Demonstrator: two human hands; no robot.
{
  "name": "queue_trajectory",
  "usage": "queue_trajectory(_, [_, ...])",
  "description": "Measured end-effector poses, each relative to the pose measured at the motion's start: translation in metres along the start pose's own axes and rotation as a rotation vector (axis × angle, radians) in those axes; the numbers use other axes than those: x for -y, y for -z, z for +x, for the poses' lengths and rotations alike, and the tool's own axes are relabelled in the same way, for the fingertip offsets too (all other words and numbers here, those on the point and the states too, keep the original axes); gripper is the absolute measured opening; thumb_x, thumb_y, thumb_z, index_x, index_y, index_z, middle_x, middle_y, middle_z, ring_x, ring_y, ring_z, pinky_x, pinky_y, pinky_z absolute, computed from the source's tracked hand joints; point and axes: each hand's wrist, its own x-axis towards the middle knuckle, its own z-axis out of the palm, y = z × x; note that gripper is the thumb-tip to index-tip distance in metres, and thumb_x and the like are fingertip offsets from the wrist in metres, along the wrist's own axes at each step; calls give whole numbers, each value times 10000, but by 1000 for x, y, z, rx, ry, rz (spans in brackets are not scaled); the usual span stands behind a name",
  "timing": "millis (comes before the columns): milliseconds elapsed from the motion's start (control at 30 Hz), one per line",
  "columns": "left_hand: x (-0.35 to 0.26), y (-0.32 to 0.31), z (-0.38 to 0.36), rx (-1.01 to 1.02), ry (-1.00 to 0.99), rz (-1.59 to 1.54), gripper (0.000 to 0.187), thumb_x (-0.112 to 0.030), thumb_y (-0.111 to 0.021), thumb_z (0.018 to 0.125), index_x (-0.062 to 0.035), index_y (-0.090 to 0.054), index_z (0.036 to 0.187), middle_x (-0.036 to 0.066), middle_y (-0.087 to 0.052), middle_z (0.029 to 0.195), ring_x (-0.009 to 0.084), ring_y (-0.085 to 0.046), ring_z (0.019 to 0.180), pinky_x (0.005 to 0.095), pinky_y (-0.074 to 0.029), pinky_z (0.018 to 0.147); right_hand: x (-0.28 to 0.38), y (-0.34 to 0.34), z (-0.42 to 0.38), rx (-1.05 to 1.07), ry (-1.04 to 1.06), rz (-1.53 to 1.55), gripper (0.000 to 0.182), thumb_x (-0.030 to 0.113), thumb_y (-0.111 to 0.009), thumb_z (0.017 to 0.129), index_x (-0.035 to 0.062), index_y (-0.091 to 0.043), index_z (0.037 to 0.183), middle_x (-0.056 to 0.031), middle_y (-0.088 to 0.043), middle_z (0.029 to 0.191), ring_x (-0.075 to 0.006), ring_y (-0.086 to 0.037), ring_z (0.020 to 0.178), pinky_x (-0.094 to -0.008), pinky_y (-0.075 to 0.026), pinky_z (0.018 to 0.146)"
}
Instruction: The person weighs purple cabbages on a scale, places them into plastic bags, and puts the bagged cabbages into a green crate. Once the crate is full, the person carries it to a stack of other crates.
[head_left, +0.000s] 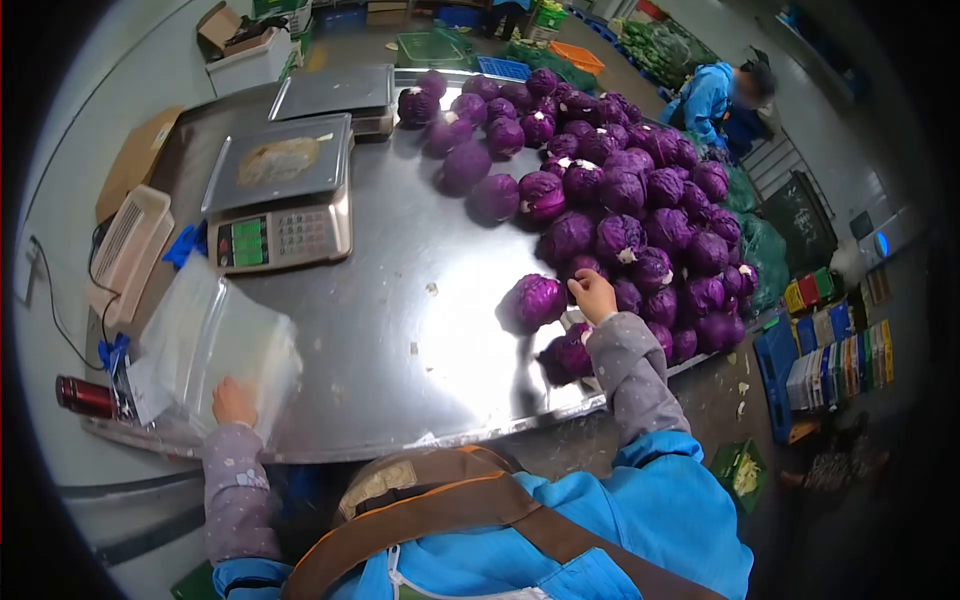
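My left hand rests on a stack of clear plastic bags at the table's left front, its fingers lying over the film. My right hand is at the front of the heap of purple cabbages. Its fingertips are drawn together right beside a single red cabbage; whether they touch it or pinch something small, I cannot make out. Another red cabbage sits just below, partly covered by my sleeve.
A digital scale with a bag on its pan stands at the left, a second scale behind it. A pale plastic basket and a dark red flask are at the left edge. A co-worker in blue is beyond the heap.
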Motion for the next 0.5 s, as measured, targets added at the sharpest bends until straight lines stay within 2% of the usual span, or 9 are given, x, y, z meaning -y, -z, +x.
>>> queue_trajectory(67, [5,-16,11,19,26,16,327,-216,-627,749,-8,-496,964,166,-559,974,352,-517,976,445,-466,796,-4,-4,15,47,-39,79,374,228,-646,741,34,-597,1056,-166,-640,857,-300,-620,818,-369,-480,749])
queue_trajectory(167, [7,-15,9,55,38,9,338,-222,-619,758,-17,-469,982,171,-532,991,347,-492,995,458,-455,808,10,-20,60,9,52,79,356,197,-651,729,45,-605,1047,-160,-632,886,-271,-627,788,-360,-482,739])
queue_trajectory(233, [-11,12,5,73,10,-10,324,-218,-609,768,-15,-475,982,174,-531,984,342,-493,993,462,-452,811,41,-36,94,30,112,140,411,164,-647,709,40,-573,1095,-182,-598,1009,-296,-608,891,-373,-466,807])
queue_trajectory(300, [-38,49,-6,214,-140,156,286,-183,-571,793,-8,-469,994,167,-526,960,344,-483,989,454,-449,799,63,-59,131,-4,228,57,526,129,-617,694,31,-488,1195,-209,-517,1163,-339,-538,1042,-386,-423,903])
queue_trajectory(333, [-37,46,-4,218,-133,157,286,-183,-571,793,-8,-469,994,167,-526,960,344,-483,989,454,-449,799,73,-70,149,-14,265,16,578,113,-603,686,30,-440,1234,-217,-474,1211,-360,-485,1099,-390,-392,943])
queue_trajectory(367, [-35,40,-4,150,-127,111,250,-162,-554,799,-6,-480,980,167,-525,944,345,-486,971,450,-449,790,82,-80,166,-26,306,-25,631,98,-590,678,28,-392,1273,-224,-432,1260,-382,-433,1157,-394,-361,984])
queue_trajectory(400, [-31,33,-4,80,-123,65,215,-140,-536,805,-4,-491,965,166,-525,928,345,-489,953,445,-449,781,94,-88,177,-14,255,-107,655,73,-574,677,39,-371,1298,-191,-384,1327,-345,-411,1195,-366,-342,1007])
queue_trajectory(433, [-26,23,-1,83,-119,65,215,-140,-536,805,-4,-491,965,166,-525,928,345,-489,953,445,-449,781,98,-99,187,-10,257,-108,655,73,-574,677,39,-371,1298,-191,-384,1327,-345,-411,1195,-366,-342,1007])
queue_trajectory(500, [-10,-1,3,-48,-178,-69,191,-183,-545,799,-27,-560,909,189,-512,857,354,-499,859,453,-414,812,100,-119,197,29,323,-319,736,88,-606,644,24,-328,1323,-214,-341,1350,-343,-398,1205,-368,-333,1016])
